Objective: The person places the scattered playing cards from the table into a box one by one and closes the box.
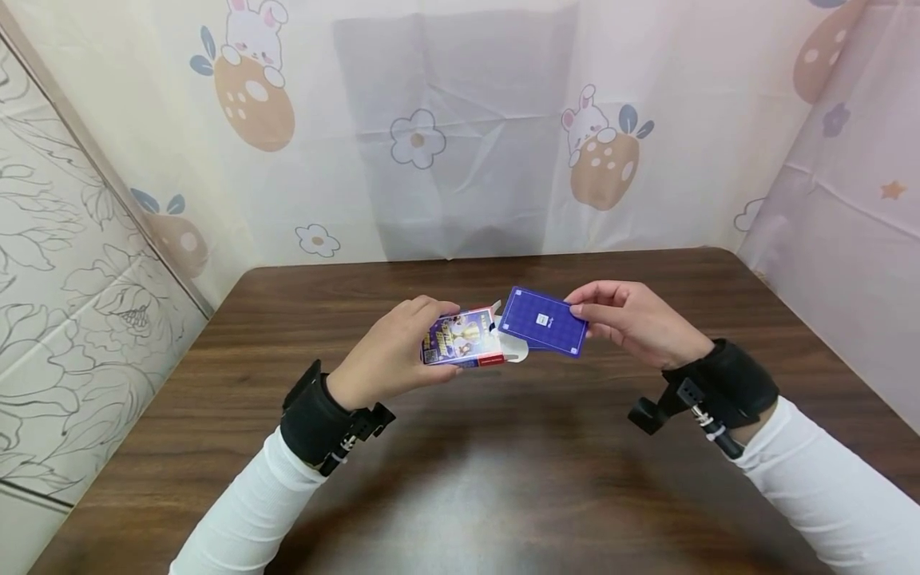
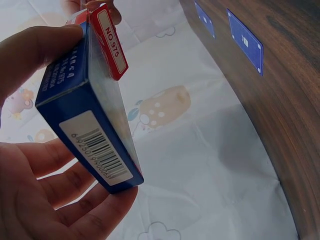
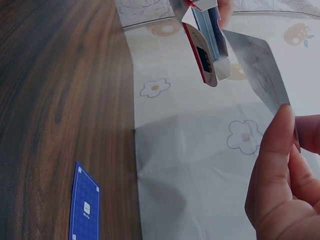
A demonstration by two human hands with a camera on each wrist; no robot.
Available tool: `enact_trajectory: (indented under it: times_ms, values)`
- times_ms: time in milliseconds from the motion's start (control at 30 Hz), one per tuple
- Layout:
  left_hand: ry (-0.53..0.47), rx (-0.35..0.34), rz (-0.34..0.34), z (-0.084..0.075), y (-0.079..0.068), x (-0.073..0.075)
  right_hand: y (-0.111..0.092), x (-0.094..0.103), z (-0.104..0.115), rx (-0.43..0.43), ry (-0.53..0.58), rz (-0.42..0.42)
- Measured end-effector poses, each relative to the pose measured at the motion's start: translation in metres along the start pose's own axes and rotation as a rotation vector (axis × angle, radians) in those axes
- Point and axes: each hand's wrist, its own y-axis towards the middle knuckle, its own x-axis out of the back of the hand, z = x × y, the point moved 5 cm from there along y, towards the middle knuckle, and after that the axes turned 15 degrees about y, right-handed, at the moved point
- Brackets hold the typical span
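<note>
My left hand grips a small blue-and-red printed card box between thumb and fingers, its open end and white flap facing right. A barcode label shows on its end in the left wrist view. In the right wrist view, a stack of cards is visible inside the opening. My right hand pinches a blue-backed card by its right end, close beside the box's mouth. The card's pale printed side faces the right wrist camera.
In the wrist views, blue cards lie on the dark wooden table, one also seen as a blue card from the right wrist. A patterned curtain hangs behind the table's far edge, and a floral panel stands at the left.
</note>
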Motion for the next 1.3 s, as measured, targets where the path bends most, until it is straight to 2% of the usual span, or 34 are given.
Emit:
enact_trajectory:
  times_ms: [400, 633, 900, 1300]
  values:
    - [-0.011, -0.003, 0.003, -0.003, 0.000, -0.001, -0.001, -0.009, -0.007, -0.047, -0.108, 0.042]
    - [0.006, -0.004, 0.040, -0.007, 0.000, -0.006, -0.001, -0.010, -0.014, -0.085, -0.124, 0.044]
    - [0.008, -0.016, 0.022, -0.008, 0.000, -0.005, -0.001, -0.007, -0.017, -0.100, -0.124, 0.028]
    - [-0.014, -0.059, 0.060, -0.017, 0.000, -0.011, 0.001, -0.013, -0.027, -0.139, -0.103, 0.076]
